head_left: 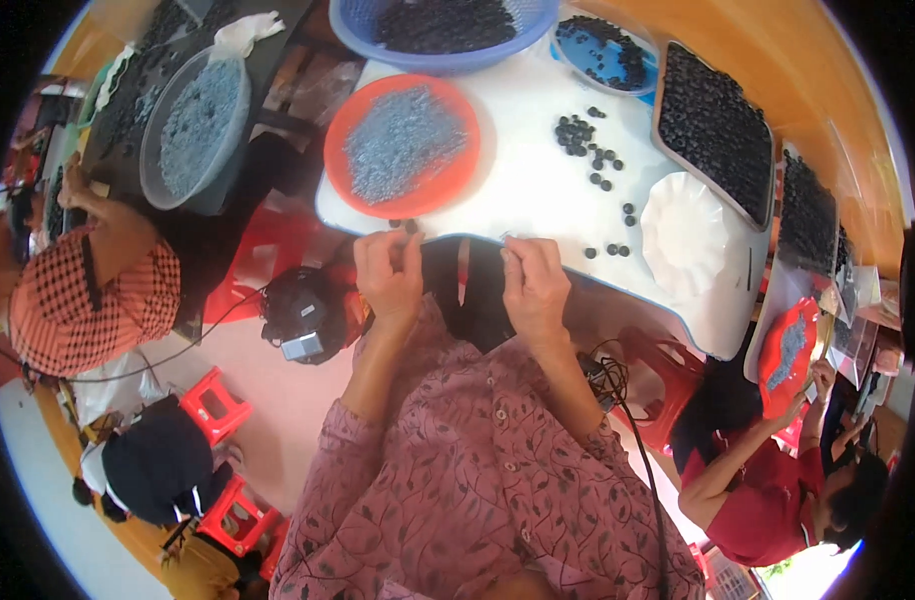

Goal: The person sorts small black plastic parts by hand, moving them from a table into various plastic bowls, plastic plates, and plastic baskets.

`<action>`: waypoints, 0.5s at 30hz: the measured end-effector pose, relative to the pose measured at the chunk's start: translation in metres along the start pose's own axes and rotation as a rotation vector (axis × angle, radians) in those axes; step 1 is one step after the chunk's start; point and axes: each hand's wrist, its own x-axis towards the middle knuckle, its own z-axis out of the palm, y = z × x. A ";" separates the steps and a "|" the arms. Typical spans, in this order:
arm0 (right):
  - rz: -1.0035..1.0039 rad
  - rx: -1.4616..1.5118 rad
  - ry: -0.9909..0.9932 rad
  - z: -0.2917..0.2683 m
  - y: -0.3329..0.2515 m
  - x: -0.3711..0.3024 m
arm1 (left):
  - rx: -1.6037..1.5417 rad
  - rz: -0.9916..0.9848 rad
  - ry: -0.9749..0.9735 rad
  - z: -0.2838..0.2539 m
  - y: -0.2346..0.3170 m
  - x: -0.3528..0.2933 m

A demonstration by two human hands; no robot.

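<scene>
Fingers of left hand point(390, 268) hide a dark bead point(410, 226).

No package, label, sign or screen can be made out for certain. The small flat papers past the white table's point(538, 170) far right corner are too blurred to tell.

Bright, even daylight fills the scene with only soft shadows, the white table point(538, 180) near glare and a blown-out patch at the lower right rim, while fisheye bending curves every edge and the black surround frames slightly soft, reddish-tinted detail.
</scene>
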 end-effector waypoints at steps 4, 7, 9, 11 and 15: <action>0.011 -0.193 0.019 0.008 -0.004 0.009 | -0.042 0.080 -0.063 0.003 0.018 -0.003; 0.045 -0.238 -0.015 0.012 -0.002 0.011 | -0.079 0.117 -0.126 0.006 0.037 -0.004; 0.060 -0.233 -0.002 0.010 -0.005 0.013 | -0.127 0.138 -0.211 0.011 0.046 -0.003; 0.095 -0.180 -0.025 0.009 0.000 0.010 | -0.177 0.128 -0.228 0.019 0.054 0.001; 0.115 -0.149 0.041 0.001 0.003 0.000 | -0.307 0.091 -0.318 0.037 0.074 0.017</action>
